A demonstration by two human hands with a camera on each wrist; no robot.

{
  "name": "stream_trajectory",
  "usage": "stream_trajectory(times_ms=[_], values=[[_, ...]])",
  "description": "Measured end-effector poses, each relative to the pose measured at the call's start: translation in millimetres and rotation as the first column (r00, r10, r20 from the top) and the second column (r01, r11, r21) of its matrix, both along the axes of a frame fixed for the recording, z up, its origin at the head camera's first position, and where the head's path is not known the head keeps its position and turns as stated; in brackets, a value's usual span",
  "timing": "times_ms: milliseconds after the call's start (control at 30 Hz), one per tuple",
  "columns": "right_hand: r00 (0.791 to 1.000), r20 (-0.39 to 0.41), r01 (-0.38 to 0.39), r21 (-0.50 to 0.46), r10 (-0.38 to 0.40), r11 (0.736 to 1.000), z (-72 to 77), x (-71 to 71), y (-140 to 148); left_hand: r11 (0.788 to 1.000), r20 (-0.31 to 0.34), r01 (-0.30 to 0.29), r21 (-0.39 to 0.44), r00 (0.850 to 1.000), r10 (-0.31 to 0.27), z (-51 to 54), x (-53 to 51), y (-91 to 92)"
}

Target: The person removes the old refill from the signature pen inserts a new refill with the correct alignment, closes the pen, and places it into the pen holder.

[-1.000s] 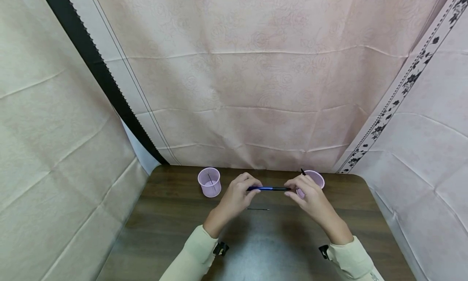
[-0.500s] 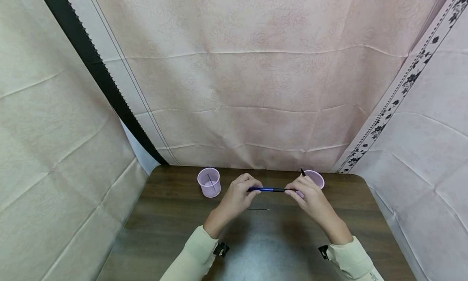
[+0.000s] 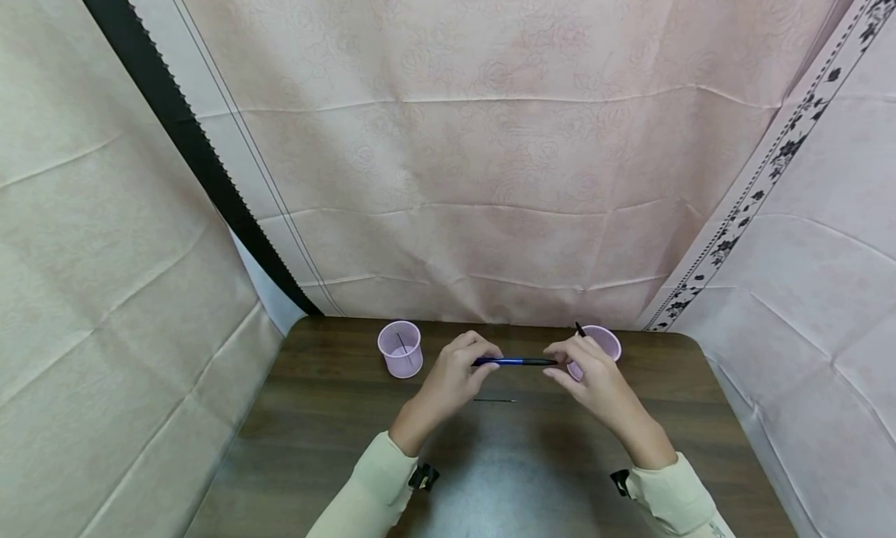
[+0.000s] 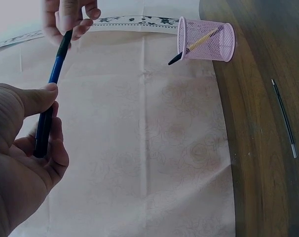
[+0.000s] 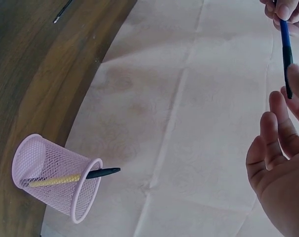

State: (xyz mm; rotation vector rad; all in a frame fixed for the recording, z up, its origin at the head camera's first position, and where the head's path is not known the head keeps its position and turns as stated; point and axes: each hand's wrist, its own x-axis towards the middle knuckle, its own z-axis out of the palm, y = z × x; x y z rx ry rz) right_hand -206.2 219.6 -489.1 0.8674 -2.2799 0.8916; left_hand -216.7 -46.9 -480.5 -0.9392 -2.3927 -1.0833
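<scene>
Above the table, my left hand pinches one end of a blue pen between thumb and fingers. My right hand has its thumb and index finger at the pen's black grip end, and its other fingers are spread in the right wrist view. The pen lies level between both hands. Below it on the table is a thin dark pen refill. Behind my right hand, partly hidden, stands a pink mesh pen cup with a yellow and black pen leaning in it.
A second pink mesh cup stands at the back left with a thin dark stick inside. The brown wooden table ends at the back against a pale cloth curtain; cloth also hangs on both sides.
The thumb and index finger of my right hand closed tighter on the pen's black end half a second ago, and now sit slightly wider apart. My left hand has kept its place.
</scene>
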Motion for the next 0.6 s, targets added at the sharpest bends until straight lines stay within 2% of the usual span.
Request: stream_trajectory(times_ms=[200,367,600], values=[[1.0,-0.028,-0.006,-0.016,0.006,1.0,-0.2,-1.3,-0.7,1.0,0.015,0.002,0.001,1.0,-0.002,-0.4,-0.2,0.1],[1.0,-0.006,-0.007,-0.016,0.007,1.0,1.9,0.4,-0.5,1.0,0.033,0.0,-0.003,0.999,0.0,-0.1,0.6,0.4],[1.0,-0.006,-0.018,-0.022,0.018,1.0,1.4,0.3,-0.1,1.0,0.003,-0.004,0.0,1.0,0.004,1.2,1.3,0.8]])
